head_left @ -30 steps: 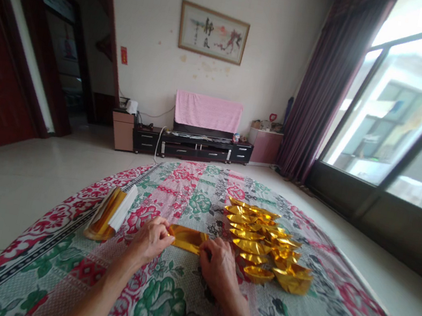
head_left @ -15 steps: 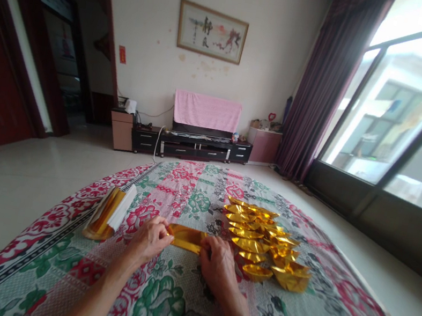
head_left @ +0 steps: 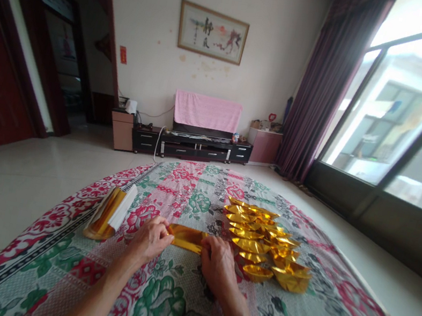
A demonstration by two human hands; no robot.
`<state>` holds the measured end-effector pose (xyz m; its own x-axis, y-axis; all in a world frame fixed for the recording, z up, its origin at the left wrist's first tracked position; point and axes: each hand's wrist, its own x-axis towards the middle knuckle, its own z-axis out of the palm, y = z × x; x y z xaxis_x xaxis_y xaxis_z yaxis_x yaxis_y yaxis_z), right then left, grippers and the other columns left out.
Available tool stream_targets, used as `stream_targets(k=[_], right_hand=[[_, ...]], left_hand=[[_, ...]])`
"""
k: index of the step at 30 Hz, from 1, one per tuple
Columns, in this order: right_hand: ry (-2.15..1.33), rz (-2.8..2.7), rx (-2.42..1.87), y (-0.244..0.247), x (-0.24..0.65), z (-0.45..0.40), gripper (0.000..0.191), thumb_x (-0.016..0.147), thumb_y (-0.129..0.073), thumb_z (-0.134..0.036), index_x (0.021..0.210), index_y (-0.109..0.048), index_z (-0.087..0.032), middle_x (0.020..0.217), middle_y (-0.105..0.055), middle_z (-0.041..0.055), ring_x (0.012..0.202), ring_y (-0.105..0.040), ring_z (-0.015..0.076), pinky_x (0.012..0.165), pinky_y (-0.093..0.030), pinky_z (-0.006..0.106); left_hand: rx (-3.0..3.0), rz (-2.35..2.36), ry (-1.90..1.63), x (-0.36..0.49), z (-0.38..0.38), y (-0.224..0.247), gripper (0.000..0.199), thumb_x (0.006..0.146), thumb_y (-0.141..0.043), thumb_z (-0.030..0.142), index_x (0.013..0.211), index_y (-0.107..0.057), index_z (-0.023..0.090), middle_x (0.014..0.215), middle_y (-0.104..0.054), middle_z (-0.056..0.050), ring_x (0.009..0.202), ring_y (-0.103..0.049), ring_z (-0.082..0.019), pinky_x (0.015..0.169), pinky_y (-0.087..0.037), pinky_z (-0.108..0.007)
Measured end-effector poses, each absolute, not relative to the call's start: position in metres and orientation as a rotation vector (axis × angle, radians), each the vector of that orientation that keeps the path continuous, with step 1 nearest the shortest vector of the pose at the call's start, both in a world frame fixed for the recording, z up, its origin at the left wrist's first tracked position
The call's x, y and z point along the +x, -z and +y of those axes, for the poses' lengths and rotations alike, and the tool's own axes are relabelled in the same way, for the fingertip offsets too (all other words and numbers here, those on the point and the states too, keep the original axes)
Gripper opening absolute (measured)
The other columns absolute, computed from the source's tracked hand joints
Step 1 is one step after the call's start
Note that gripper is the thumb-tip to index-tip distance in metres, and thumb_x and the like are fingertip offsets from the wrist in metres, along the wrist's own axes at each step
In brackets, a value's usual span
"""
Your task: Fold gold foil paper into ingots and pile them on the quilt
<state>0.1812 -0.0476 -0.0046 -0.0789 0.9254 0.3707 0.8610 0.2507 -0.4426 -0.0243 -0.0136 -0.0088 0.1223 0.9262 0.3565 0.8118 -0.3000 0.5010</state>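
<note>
A strip of folded gold foil paper stretches between my two hands, just over the flowered cloth. My left hand pinches its left end between thumb and fingers. At the other end my right hand grips the foil, its fingers curled and partly hiding that edge. Right of my right hand stand several boat-shaped gold foil ingots in rough rows. On the left lies a curled stack of gold foil sheets with a white paper along its side.
The flowered cloth covers a round-edged table. Beyond it, against the wall, is a low black cabinet with a pink cloth above. A large window and purple curtain are at the right.
</note>
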Motion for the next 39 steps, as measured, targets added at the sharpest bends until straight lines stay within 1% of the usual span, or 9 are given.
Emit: stream_targets(k=[5,10,17,29,39], right_hand=[[-0.157,-1.981,-1.652,0.0015,0.1802,-0.0468,0.026,0.082,-0.042,-0.017,0.082,-0.067,-0.023,0.079,-0.061,0.0037,0.078,-0.053,0.0157,0.074,-0.033,0.025],[-0.182,-1.995,-1.677,-0.0016,0.1793,-0.0459,0.025,0.08,-0.044,-0.016,0.08,-0.068,-0.023,0.078,-0.062,0.0041,0.077,-0.053,0.0158,0.073,-0.033,0.024],[-0.184,-1.987,-1.705,-0.0031,0.1783,-0.044,0.026,0.079,-0.044,-0.016,0.078,-0.069,-0.023,0.077,-0.062,0.0043,0.076,-0.054,0.0159,0.072,-0.034,0.024],[-0.197,-1.968,-1.7,0.0013,0.1792,-0.041,0.026,0.078,-0.045,-0.016,0.08,-0.07,-0.024,0.079,-0.063,0.0041,0.079,-0.054,0.0159,0.076,-0.035,0.024],[-0.191,-1.963,-1.71,0.0021,0.1789,-0.0398,0.024,0.077,-0.046,-0.016,0.078,-0.069,-0.024,0.078,-0.062,0.0036,0.077,-0.054,0.0158,0.073,-0.034,0.024]], left_hand=[[2.21,1.744,-0.92,-0.0257,-0.0117,0.0121,0.022,0.072,-0.057,0.024,0.05,-0.058,0.018,0.093,-0.06,-0.004,0.085,-0.057,-0.016,0.081,-0.042,-0.03],[2.216,1.751,-0.908,-0.0257,-0.0116,0.0121,0.022,0.072,-0.057,0.024,0.05,-0.059,0.018,0.092,-0.06,-0.003,0.085,-0.057,-0.016,0.08,-0.042,-0.028],[2.205,1.759,-0.894,-0.0251,-0.0111,0.0121,0.02,0.071,-0.056,0.023,0.052,-0.059,0.017,0.093,-0.06,-0.004,0.085,-0.056,-0.016,0.081,-0.042,-0.03],[2.16,1.79,-0.873,-0.0241,-0.0102,0.0119,0.021,0.069,-0.058,0.023,0.05,-0.06,0.018,0.093,-0.061,-0.003,0.087,-0.056,-0.016,0.083,-0.041,-0.03],[2.188,1.799,-0.915,-0.0242,-0.009,0.0148,0.019,0.068,-0.059,0.022,0.051,-0.055,0.017,0.089,-0.06,-0.003,0.086,-0.056,-0.016,0.083,-0.04,-0.03]])
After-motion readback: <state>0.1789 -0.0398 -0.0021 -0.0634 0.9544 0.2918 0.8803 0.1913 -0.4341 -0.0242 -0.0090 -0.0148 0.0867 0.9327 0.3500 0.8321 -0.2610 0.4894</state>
